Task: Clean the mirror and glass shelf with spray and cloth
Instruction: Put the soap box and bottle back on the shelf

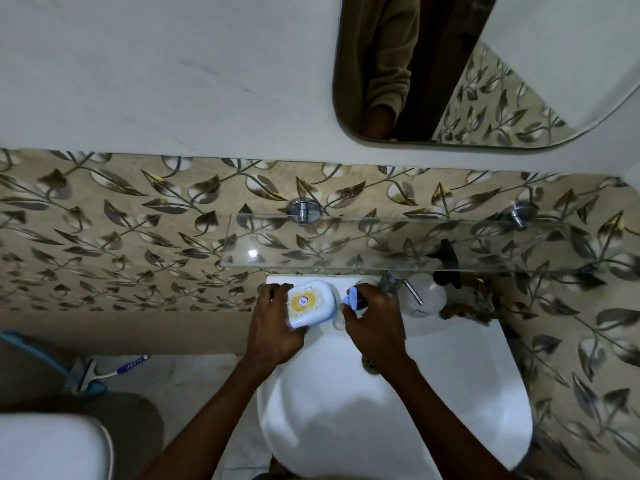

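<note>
both hands over white basin: left grip holds soap case, right grip pinches blue item; tap behind.

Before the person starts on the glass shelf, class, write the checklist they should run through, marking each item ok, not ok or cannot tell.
1. Glass shelf bare of items: ok.
2. Left hand free: not ok, it holds the soap box.
3. Right hand free: not ok, its fingers grip a small blue-tipped item.
4. Spray bottle within reach: ok, it stands on the sink ledge by the tap.
5. Cloth ready: cannot tell, none plainly in view.
6. Mirror unobstructed: ok.
</note>
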The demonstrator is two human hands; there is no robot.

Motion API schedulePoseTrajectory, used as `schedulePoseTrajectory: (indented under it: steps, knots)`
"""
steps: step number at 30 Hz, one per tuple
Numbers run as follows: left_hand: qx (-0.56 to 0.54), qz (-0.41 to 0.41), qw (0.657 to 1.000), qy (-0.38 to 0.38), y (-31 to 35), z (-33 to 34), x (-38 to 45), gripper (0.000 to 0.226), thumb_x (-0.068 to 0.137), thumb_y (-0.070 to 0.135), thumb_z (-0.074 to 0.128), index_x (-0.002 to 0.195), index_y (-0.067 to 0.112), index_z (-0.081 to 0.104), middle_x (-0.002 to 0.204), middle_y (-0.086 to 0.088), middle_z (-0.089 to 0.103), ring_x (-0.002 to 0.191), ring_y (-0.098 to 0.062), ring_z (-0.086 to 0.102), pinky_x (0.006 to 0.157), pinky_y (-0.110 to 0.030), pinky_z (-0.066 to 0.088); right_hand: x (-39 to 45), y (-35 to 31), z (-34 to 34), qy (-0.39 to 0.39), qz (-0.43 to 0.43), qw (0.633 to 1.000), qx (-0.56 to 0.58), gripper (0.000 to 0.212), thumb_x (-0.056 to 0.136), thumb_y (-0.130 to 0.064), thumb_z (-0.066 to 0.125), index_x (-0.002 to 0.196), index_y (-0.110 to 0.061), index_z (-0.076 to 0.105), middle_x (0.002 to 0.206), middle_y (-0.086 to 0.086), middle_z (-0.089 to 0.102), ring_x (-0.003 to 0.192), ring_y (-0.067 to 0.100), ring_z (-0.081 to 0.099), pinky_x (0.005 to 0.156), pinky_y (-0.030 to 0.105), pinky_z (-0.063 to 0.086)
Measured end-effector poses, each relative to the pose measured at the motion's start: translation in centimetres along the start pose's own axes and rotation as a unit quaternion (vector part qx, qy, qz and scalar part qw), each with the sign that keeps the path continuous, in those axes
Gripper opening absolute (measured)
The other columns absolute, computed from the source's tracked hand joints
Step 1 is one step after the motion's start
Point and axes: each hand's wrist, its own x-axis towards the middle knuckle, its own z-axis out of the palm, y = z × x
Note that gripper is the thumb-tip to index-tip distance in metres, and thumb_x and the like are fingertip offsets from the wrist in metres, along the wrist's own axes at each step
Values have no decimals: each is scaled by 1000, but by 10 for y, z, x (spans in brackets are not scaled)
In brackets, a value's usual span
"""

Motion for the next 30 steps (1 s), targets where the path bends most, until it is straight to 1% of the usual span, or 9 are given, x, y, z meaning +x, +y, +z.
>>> schedulePoseTrajectory:
  steps: [3,7,12,16,19,22,25,27,30]
  knots:
    - [-46,36,998,19,19,-24,-19,85,53,35,81,133,12,62,126,-5,54,113,-28,63,91,-39,57,-4,-15,-29,28,-29,999,-10,12,77,-20,75,87,-21,68,81,-12,69,74,7,65,68,37,56]
    - [-90,115,987,62,50,-55,-30,81,60,27,89,134,10,62,128,-2,54,117,-20,61,97,-29,51,-6,-41,-69,64,-89,994,0,16,75,-15,81,88,-18,71,77,-9,68,68,7,62,65,28,53]
    - [-63,185,977,89,88,-75,-22,81,59,26,93,131,3,66,129,-11,60,118,-30,63,97,-45,54,6,-66,-116,106,-129,986,26,17,76,-14,81,91,-15,73,83,-4,71,71,11,67,67,35,55]
    - [-64,232,967,88,119,-83,-13,77,62,39,90,126,2,69,126,-11,67,116,-31,65,95,-47,53,25,-76,-146,126,-132,983,24,21,79,-17,81,98,-14,73,87,-3,71,74,11,66,70,31,56]
    - [-103,229,964,88,139,-85,-6,75,65,47,87,123,2,71,123,-7,70,114,-28,67,97,-41,53,39,-78,-160,146,-127,981,35,19,79,-17,81,96,-17,73,84,-5,71,70,8,67,66,26,55]
    - [-134,207,963,110,149,-85,5,75,62,40,92,122,2,70,121,-6,70,113,-24,68,97,-32,52,51,-76,-168,152,-126,980,32,18,79,-19,81,94,-19,73,84,-7,72,70,6,66,67,23,54]
    - [-154,197,959,132,155,-86,21,75,55,27,97,121,3,70,118,0,69,110,-6,65,93,-22,49,58,-74,-173,155,-123,980,10,23,78,-19,82,100,-16,74,87,-7,71,73,6,66,69,13,51]
    - [-157,185,960,138,156,-83,32,76,53,21,95,121,3,68,118,3,68,108,2,62,92,-16,47,61,-73,-173,148,-123,981,-2,25,79,-18,82,102,-15,74,90,-5,72,75,8,66,71,17,53]
    - [-140,157,967,143,151,-80,45,83,49,18,93,126,3,67,122,-9,69,108,-14,64,94,-17,49,66,-70,-171,147,-126,981,-9,25,79,-17,81,102,-13,75,93,-1,74,77,11,68,74,26,57]
